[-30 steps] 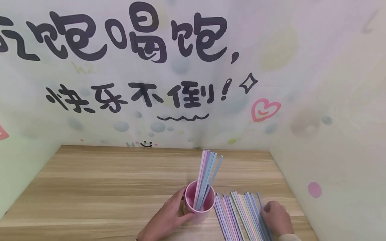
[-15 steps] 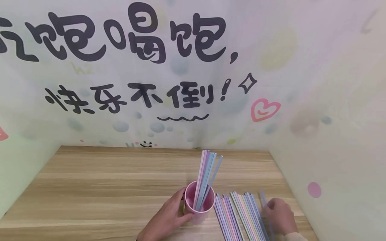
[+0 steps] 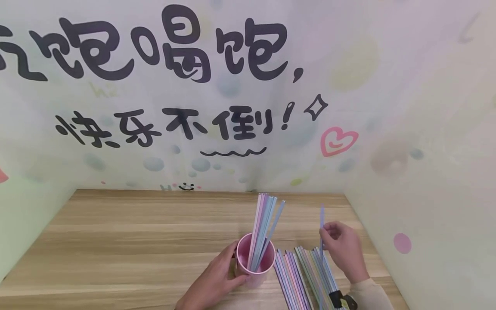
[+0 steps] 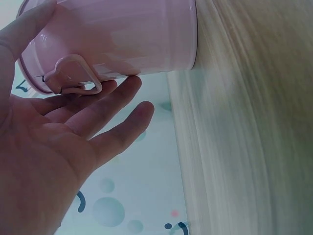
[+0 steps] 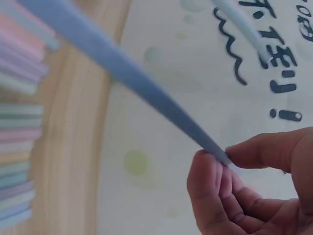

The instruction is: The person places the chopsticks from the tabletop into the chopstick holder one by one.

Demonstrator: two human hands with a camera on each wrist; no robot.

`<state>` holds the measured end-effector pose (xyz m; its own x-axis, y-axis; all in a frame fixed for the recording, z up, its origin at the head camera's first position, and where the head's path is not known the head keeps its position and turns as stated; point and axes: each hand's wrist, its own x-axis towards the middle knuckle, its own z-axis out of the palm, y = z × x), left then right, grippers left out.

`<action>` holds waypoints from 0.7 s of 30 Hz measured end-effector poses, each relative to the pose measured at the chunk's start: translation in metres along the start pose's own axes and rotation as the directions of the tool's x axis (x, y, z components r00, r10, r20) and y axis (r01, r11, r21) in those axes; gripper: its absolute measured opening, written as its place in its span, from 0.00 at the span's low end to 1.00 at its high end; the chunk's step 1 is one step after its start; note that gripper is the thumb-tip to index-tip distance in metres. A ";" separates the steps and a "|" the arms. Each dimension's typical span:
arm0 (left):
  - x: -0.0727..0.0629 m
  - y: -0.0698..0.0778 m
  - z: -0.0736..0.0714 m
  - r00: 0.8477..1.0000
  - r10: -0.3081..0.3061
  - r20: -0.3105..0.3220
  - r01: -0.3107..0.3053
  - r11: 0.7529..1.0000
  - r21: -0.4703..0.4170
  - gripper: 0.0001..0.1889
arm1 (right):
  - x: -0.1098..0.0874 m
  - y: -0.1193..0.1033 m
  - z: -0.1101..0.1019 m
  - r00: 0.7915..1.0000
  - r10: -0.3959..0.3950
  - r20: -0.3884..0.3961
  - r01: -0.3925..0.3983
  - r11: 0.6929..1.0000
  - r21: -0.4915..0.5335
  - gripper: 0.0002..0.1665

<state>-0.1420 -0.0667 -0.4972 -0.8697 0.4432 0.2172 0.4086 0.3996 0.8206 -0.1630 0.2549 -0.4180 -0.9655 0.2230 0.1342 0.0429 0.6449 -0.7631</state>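
Note:
A pink mug (image 3: 255,275) stands upright on the table, with several pastel chopsticks (image 3: 260,232) leaning in it. My left hand (image 3: 217,277) holds its side between thumb and fingers. In the left wrist view the fingers lie by the mug's handle (image 4: 78,73). Between thumb and fingertips, my right hand (image 3: 345,245) pinches a single blue chopstick (image 3: 322,215), raised upright over the right end of a row of pastel chopsticks (image 3: 315,275) on the table. The right wrist view shows this pinch near one end of the stick; its other end runs out of view.
A second group of pastel chopsticks (image 3: 290,275) lies side by side between the mug and the right row. The wood-grain table (image 3: 135,245) meets a printed back wall (image 3: 232,172) and a right side wall (image 3: 426,193).
My right hand has lifted the blue chopstick from the right end of the row, moving up and slightly left. The left hand and the mug stay in place.

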 end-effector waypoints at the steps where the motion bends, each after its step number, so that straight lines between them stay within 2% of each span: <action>1: 0.000 0.000 0.000 1.000 -0.002 0.000 0.002 1.000 0.000 0.43 | 0.002 -0.006 0.001 1.000 -0.008 -0.006 0.008 0.999 0.037 0.10; 5: 0.000 -0.001 0.000 1.000 0.001 -0.002 -0.001 1.000 0.004 0.44 | 0.006 -0.029 0.003 0.998 -0.022 -0.051 0.032 0.979 0.201 0.10; 12: 0.001 -0.003 0.000 1.000 -0.014 0.007 0.014 1.000 -0.001 0.45 | 0.011 -0.067 0.010 0.991 -0.025 -0.129 0.078 0.901 0.426 0.09; 15: 0.001 -0.003 0.000 1.000 -0.020 0.014 0.021 1.000 -0.010 0.45 | 0.013 -0.078 0.015 0.988 -0.026 -0.155 0.098 0.873 0.478 0.07; 21: 0.001 -0.002 0.000 1.000 -0.018 0.015 0.018 1.000 -0.012 0.45 | 0.018 -0.090 0.029 0.981 -0.071 -0.181 0.153 0.854 0.497 0.05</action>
<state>-0.1439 -0.0670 -0.4990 -0.8726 0.4480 0.1943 0.3892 0.3976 0.8309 -0.1920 0.1800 -0.3655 -0.9039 0.3053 0.2996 -0.2386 0.2215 -0.9455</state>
